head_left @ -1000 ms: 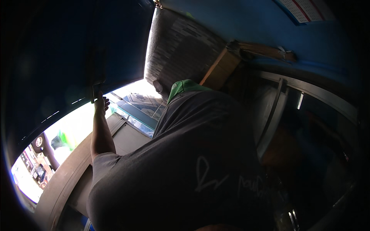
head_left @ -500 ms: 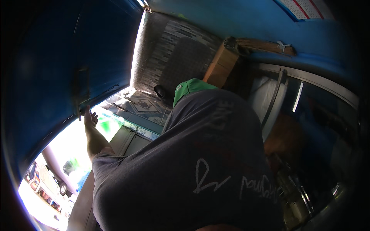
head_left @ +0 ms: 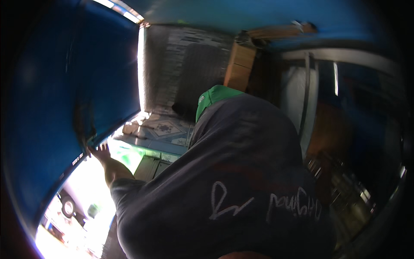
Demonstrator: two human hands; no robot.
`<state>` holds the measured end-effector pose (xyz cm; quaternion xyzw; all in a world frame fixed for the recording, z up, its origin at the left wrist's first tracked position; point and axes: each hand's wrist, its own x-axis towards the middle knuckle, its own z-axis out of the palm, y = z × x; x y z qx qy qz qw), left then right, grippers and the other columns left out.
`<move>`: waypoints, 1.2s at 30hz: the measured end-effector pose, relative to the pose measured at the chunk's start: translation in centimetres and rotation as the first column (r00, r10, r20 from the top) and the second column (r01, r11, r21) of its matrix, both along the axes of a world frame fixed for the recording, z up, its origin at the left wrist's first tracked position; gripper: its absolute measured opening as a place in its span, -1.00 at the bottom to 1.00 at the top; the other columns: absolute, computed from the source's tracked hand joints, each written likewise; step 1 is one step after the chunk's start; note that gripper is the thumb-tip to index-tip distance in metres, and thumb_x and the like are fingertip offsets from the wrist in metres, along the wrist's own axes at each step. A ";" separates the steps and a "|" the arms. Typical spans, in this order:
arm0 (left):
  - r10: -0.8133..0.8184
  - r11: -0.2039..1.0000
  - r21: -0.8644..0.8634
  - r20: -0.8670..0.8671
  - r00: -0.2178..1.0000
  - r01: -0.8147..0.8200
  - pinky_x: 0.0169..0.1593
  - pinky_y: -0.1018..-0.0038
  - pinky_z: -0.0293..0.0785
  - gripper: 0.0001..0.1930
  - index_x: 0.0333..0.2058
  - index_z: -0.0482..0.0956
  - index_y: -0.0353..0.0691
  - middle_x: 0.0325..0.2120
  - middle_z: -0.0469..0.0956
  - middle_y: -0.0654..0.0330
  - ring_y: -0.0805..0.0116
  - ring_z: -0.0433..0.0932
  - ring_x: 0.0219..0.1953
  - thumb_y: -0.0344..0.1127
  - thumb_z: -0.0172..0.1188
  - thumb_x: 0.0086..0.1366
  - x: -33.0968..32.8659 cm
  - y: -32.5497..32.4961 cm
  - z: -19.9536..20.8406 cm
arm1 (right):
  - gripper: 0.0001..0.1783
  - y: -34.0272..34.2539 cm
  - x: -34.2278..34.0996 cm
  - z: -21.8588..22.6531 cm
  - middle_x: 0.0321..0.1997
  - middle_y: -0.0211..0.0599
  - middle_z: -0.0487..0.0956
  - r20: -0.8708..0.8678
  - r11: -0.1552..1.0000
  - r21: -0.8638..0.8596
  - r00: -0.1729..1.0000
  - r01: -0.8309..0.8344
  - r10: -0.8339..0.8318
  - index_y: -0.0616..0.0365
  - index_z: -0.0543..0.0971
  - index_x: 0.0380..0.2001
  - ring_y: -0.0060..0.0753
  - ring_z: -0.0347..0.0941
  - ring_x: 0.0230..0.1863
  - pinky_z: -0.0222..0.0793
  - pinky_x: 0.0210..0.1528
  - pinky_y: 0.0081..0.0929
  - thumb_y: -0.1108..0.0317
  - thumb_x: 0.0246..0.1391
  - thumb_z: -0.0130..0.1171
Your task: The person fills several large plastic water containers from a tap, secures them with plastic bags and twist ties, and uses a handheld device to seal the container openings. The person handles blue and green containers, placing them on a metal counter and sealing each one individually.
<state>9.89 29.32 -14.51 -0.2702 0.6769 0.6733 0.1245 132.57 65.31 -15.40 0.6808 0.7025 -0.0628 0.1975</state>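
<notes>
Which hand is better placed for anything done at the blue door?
Left, I'd judge: the left hand is already at the edge of the blue door, fingers spread, while the right hand is out of view.

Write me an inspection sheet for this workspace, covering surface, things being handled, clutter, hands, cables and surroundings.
Surface: patterned tiles, pale, partly shaded.
Job's things: door, blue, daylight showing along its edges.
Clutter: tan box; brown bundle near it, blurred.
Hands: left hand at the door's lower edge, fingers spread, contact unclear; right hand not in view.
Cables: nothing seen.
Surroundings: blue wall; metal frame on the right; strong glare at lower left, a wheel visible there.
</notes>
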 end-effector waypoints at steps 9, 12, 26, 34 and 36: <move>0.200 0.979 0.072 -0.187 0.962 -0.189 0.35 -0.06 0.09 0.06 0.41 0.00 -0.03 0.38 0.05 0.10 0.08 -0.04 0.42 0.35 0.25 0.07 -3.2 7.4 5.7 | -0.57 0.6 -1.9 -0.2 0.03 0.10 0.56 0.082 0.904 0.149 0.906 0.401 -0.416 0.24 0.55 -0.01 0.10 0.49 0.06 0.34 0.18 -0.04 0.13 0.32 -0.10; 0.278 0.960 0.082 -0.222 0.934 -0.267 0.38 -0.10 0.01 0.08 0.42 -0.03 -0.08 0.41 0.00 0.06 0.05 -0.10 0.44 0.42 0.18 0.09 -1.6 8.8 7.9 | -0.53 -1.0 -2.4 2.1 0.02 0.11 0.58 0.310 0.874 0.089 0.821 0.477 -0.480 0.24 0.56 -0.03 0.19 0.50 0.04 0.35 0.18 0.01 0.09 0.33 -0.15; -0.406 0.893 -0.173 0.093 0.909 0.416 0.38 -0.04 0.04 -0.03 0.38 0.04 -0.14 0.39 0.05 0.03 0.05 -0.03 0.42 0.27 0.20 0.15 2.7 15.6 2.9 | -0.43 -6.7 -5.3 8.7 -0.01 0.06 0.59 0.054 0.693 0.341 0.723 0.635 -0.689 0.05 0.63 -0.08 0.22 0.52 0.00 0.40 0.08 0.05 -0.16 0.22 -0.11; -0.921 0.105 -0.268 0.338 0.196 0.958 0.37 0.00 0.08 -0.10 0.36 0.10 -0.17 0.38 0.10 0.02 0.05 0.02 0.40 0.16 0.22 0.18 11.8 30.8 -0.9 | -0.54 -6.3 -3.0 7.9 -0.01 -0.02 0.61 -0.096 0.526 0.377 0.597 0.762 -0.796 -0.01 0.63 -0.05 0.15 0.55 -0.04 0.44 0.01 0.03 -0.07 0.22 0.01; -0.934 -0.068 -0.276 0.356 0.036 0.959 0.37 0.02 0.09 -0.12 0.35 0.11 -0.18 0.37 0.11 0.02 0.05 0.03 0.40 0.14 0.23 0.19 15.1 34.9 -1.3 | -0.55 -5.7 -2.2 7.7 -0.03 -0.02 0.61 -0.163 0.532 0.402 0.630 0.745 -0.759 -0.02 0.64 -0.07 0.14 0.55 -0.05 0.45 0.01 0.02 -0.07 0.22 0.01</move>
